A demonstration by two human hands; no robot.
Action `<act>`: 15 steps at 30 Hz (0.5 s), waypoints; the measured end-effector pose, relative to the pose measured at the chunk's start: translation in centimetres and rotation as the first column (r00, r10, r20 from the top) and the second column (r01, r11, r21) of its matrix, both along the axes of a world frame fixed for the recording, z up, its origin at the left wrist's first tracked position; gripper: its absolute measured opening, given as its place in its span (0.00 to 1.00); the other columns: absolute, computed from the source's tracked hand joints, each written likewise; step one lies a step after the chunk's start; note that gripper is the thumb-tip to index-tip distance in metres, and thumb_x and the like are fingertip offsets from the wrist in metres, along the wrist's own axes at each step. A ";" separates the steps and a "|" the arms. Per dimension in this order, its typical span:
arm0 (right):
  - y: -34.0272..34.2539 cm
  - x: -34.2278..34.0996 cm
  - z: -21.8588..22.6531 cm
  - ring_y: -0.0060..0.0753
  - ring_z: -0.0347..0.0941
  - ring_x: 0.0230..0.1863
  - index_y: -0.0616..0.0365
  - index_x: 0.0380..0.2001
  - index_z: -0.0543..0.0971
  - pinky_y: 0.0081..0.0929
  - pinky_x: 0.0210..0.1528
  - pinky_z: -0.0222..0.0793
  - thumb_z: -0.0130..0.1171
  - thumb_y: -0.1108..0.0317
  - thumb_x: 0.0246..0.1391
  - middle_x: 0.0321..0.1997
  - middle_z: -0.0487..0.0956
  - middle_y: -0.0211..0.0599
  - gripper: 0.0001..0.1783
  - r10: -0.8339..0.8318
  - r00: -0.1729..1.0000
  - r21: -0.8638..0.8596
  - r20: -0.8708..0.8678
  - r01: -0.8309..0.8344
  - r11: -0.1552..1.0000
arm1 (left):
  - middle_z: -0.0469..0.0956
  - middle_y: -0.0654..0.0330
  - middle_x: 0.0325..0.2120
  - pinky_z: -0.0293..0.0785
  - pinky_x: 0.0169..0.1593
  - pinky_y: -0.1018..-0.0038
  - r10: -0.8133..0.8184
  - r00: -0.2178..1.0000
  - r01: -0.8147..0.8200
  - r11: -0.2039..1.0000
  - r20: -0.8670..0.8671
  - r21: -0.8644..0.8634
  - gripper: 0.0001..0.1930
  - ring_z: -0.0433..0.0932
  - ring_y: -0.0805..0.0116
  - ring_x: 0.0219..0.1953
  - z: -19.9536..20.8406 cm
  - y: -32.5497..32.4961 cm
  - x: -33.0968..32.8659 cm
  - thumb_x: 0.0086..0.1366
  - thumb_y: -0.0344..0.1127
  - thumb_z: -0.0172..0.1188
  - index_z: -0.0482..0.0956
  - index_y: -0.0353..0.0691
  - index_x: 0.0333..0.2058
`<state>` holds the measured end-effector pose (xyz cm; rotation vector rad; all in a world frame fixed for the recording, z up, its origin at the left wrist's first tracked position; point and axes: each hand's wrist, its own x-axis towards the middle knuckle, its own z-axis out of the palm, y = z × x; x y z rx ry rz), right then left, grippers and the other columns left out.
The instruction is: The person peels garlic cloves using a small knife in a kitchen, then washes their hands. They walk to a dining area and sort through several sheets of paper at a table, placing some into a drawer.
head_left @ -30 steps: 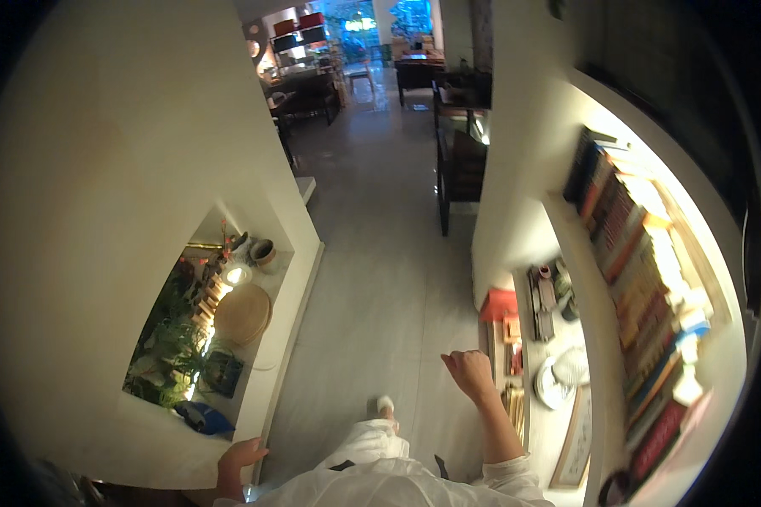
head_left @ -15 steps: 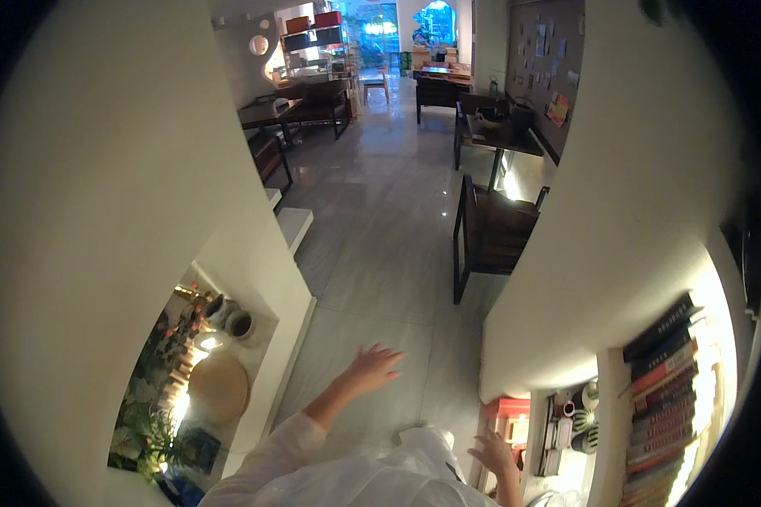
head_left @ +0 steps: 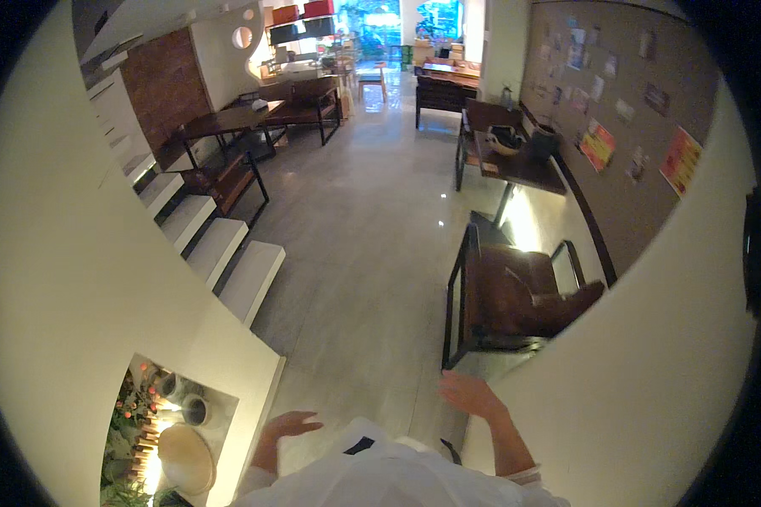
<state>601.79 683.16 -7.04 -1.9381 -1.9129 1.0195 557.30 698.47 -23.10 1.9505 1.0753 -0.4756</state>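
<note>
My left hand (head_left: 295,424) hangs low over the grey floor, its fingers stretched out and nothing in them. Beside it on the left is the white wall with a lit niche. Held out ahead and to the right, my right hand (head_left: 469,395) also holds nothing, with its fingers extended. In the picture it lies just below the front leg of a brown leather armchair (head_left: 516,279) with a black frame; the hand appears well above the floor and apart from the chair. White clothing covers my body at the lower edge.
White steps (head_left: 249,283) rise on the left, past the wall's corner. A dark table (head_left: 524,160) with a bowl and a pot stands at the right under a pinboard (head_left: 626,110). Another table (head_left: 228,121) and benches are farther left. The niche holds plants and a round disc (head_left: 186,459).
I have moved forward, so the wall ends, steps and armchair are nearer. My left hand has swung back and down, and my right hand has swung forward. The bookshelf has left the view.
</note>
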 end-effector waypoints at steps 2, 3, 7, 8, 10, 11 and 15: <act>4.7 5.4 4.6 0.47 0.68 0.49 0.60 0.43 0.72 0.38 0.51 0.63 0.48 0.57 0.54 0.47 0.72 0.49 0.20 0.046 0.975 0.083 -0.218 -0.028 0.996 | 0.59 0.53 0.57 0.55 0.60 0.63 0.543 0.779 -0.164 0.658 0.313 -0.735 0.30 0.57 0.59 0.60 15.2 5.1 6.5 0.64 0.53 0.42 0.57 0.40 0.59; 8.4 6.2 7.8 0.47 0.67 0.50 0.60 0.45 0.71 0.37 0.52 0.62 0.47 0.57 0.54 0.49 0.71 0.49 0.20 0.167 0.941 0.177 -0.295 -0.118 0.977 | 0.57 0.50 0.58 0.53 0.60 0.55 0.633 0.506 -0.020 0.687 0.586 -0.726 0.29 0.55 0.55 0.61 17.3 6.2 4.9 0.65 0.52 0.40 0.55 0.43 0.60; 22.3 10.5 11.8 0.47 0.68 0.50 0.61 0.48 0.70 0.39 0.53 0.62 0.47 0.58 0.54 0.49 0.72 0.47 0.22 0.317 0.820 0.334 -0.477 -0.164 0.928 | 0.54 0.49 0.59 0.45 0.53 0.29 0.354 -0.458 0.284 0.927 0.815 -0.244 0.31 0.56 0.42 0.59 19.0 15.0 6.8 0.64 0.55 0.41 0.44 0.59 0.62; 25.8 11.9 11.2 0.47 0.68 0.50 0.61 0.48 0.69 0.39 0.52 0.63 0.47 0.58 0.54 0.49 0.72 0.46 0.22 0.257 0.845 0.326 -0.469 -0.105 0.939 | 0.58 0.49 0.57 0.47 0.53 0.31 0.423 -0.458 0.326 0.898 0.782 -0.295 0.31 0.59 0.41 0.57 16.7 18.9 7.6 0.62 0.56 0.43 0.47 0.58 0.62; 33.2 14.6 9.7 0.46 0.69 0.49 0.61 0.49 0.69 0.40 0.52 0.63 0.46 0.59 0.54 0.48 0.73 0.45 0.22 -0.020 0.950 0.268 -0.312 0.108 0.957 | 0.64 0.49 0.54 0.51 0.53 0.35 0.553 -0.326 0.079 0.824 0.767 -0.561 0.33 0.63 0.41 0.53 11.8 29.1 11.7 0.60 0.59 0.46 0.53 0.54 0.60; 36.0 15.3 8.3 0.46 0.69 0.49 0.61 0.50 0.68 0.41 0.51 0.64 0.46 0.59 0.55 0.48 0.73 0.44 0.23 -0.196 0.967 0.206 -0.163 0.227 0.952 | 0.67 0.49 0.52 0.53 0.54 0.37 0.679 -0.163 -0.207 0.686 0.716 -0.698 0.34 0.65 0.41 0.52 10.5 33.9 14.0 0.58 0.61 0.46 0.56 0.51 0.59; 44.8 20.5 0.9 0.46 0.71 0.47 0.61 0.51 0.68 0.42 0.50 0.65 0.46 0.59 0.54 0.46 0.74 0.41 0.23 -0.365 0.892 -0.086 0.267 0.399 0.913 | 0.68 0.49 0.49 0.50 0.58 0.52 0.173 0.938 -0.335 0.666 0.300 0.667 0.27 0.66 0.51 0.51 4.3 47.5 28.4 0.59 0.51 0.50 0.65 0.43 0.54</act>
